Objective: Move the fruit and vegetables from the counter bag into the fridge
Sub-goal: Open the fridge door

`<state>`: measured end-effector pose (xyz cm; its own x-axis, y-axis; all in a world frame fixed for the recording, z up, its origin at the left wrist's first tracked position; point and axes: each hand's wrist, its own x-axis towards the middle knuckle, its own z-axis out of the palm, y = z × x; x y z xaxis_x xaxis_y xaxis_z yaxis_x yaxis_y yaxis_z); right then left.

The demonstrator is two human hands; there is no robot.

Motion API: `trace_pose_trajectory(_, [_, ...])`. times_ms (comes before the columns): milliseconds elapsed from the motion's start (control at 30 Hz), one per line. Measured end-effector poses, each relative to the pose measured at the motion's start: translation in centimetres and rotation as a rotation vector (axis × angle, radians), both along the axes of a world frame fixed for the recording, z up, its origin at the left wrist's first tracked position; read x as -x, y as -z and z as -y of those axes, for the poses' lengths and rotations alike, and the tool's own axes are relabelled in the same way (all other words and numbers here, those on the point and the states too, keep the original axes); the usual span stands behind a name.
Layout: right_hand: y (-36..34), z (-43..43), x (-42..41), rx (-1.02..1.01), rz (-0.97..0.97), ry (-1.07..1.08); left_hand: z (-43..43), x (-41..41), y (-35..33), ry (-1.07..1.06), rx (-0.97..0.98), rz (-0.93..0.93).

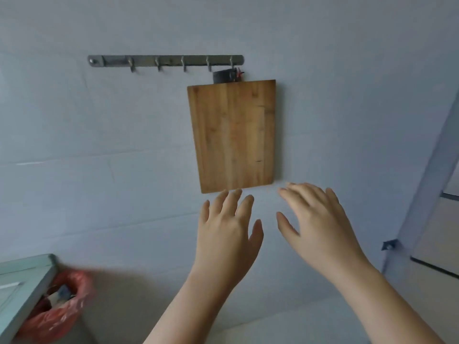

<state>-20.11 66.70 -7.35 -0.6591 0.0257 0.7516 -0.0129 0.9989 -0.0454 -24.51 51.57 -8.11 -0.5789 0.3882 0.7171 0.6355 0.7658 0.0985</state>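
**Both hands raised and empty before the tiled wall**

The left hand (227, 229) and the right hand (316, 224) are held up side by side in front of a pale tiled wall (99, 135). Both are spread, fingers apart, backs toward the camera, and neither grips anything. The two hands are near each other but do not touch.

A wooden cutting board (233, 135) hangs on the wall directly above the hands, suspended from the rightmost hook of a metal hook rail (166, 60). The fingertips of the left hand overlap the board's lower edge in the view; contact cannot be confirmed.

A red plastic bag (58, 311) sits at lower left, beside a pale green cabinet (24, 286). Its mouth is open; the contents are blurred. The surface beneath the bag cannot be identified.
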Motion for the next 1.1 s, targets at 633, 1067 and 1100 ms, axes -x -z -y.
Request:
trace_pose_trajectory(633, [1.5, -18.9, 5.1, -0.037, 0.079, 0.585, -23.5, 13.0, 2.9, 0.58, -0.019, 0.027])
trace_pose_trajectory(1067, [1.0, -29.3, 8.6, -0.056, 0.093, 0.819, -36.2, 18.9, 3.9, 0.838, -0.033, 0.062])
trace_pose_trajectory(1100, [1.1, -30.4, 8.6, -0.061, 0.094, 0.828, -37.4, 19.0, 4.0, 0.855, -0.029, 0.067])
